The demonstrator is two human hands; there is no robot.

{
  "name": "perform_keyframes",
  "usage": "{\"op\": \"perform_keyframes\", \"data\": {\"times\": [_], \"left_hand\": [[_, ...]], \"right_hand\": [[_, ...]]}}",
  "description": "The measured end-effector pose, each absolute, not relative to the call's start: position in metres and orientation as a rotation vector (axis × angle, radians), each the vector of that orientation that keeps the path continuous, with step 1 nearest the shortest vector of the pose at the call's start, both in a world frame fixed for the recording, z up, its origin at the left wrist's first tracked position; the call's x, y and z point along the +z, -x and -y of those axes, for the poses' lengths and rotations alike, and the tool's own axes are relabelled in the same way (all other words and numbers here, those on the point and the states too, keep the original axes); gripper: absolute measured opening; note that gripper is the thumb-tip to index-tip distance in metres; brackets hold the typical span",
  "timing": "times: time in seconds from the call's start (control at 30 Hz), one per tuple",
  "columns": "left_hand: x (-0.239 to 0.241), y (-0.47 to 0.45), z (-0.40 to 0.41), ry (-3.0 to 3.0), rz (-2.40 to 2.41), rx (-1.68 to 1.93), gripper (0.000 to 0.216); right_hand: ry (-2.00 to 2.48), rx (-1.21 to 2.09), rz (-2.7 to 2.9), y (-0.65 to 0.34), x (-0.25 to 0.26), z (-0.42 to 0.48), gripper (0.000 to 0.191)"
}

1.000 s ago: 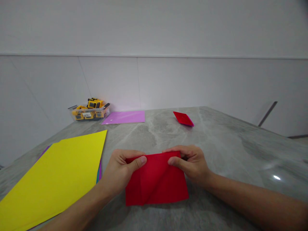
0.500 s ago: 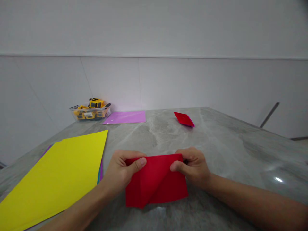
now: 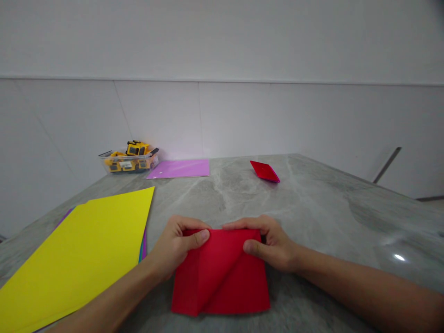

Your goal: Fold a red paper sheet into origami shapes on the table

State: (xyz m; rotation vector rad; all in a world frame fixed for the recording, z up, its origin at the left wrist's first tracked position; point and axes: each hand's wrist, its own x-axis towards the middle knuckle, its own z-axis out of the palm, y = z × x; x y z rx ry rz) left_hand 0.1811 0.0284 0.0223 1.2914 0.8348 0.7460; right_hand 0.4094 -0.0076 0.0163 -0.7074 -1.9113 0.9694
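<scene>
A folded sheet of red paper point(image 3: 225, 277) is held between my two hands at the near middle of the table. It has a slanting flap across its front and a crease on the left. My left hand point(image 3: 182, 249) pinches its upper left edge, thumb in front and fingers behind. At the upper right corner, my right hand point(image 3: 270, 243) grips the paper with the thumb on the front face. The right index finger lies along the top edge. Most of the other fingers are hidden behind the paper.
A stack of coloured paper, yellow sheet point(image 3: 86, 249) on top, lies at the left. Farther back are a clear plastic box point(image 3: 128, 164) of yellow toy vehicles and a purple sheet point(image 3: 180, 169). A folded red paper piece point(image 3: 265, 171) rests on the grey marble-patterned table point(image 3: 322, 222) at the back.
The folded paper has come lower and turned its face more toward me. My right index finger has stretched leftward along the top edge. My left hand keeps its pinch.
</scene>
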Motion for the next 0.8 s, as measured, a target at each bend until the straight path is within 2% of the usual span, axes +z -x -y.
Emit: {"op": "perform_keyframes", "data": {"times": [0.4, 0.57, 0.7, 0.8], "left_hand": [[0.034, -0.188, -0.02, -1.484, -0.926, 0.736, 0.022], [0.034, -0.184, -0.023, -1.502, -0.885, 0.718, 0.025], [0.033, -0.181, -0.026, -1.487, -0.872, 0.704, 0.026], [0.032, -0.18, -0.025, -1.478, -0.853, 0.697, 0.027]], "right_hand": [[0.823, 0.907, 1.932, -0.409, 0.018, 0.012, 0.035], [0.809, 1.055, 1.845, -0.409, 0.015, 0.009, 0.036], [0.817, 1.334, 1.64, -0.407, 0.007, 0.003, 0.034], [0.761, 1.47, 1.606, -0.405, 0.002, 0.002, 0.043]]}}
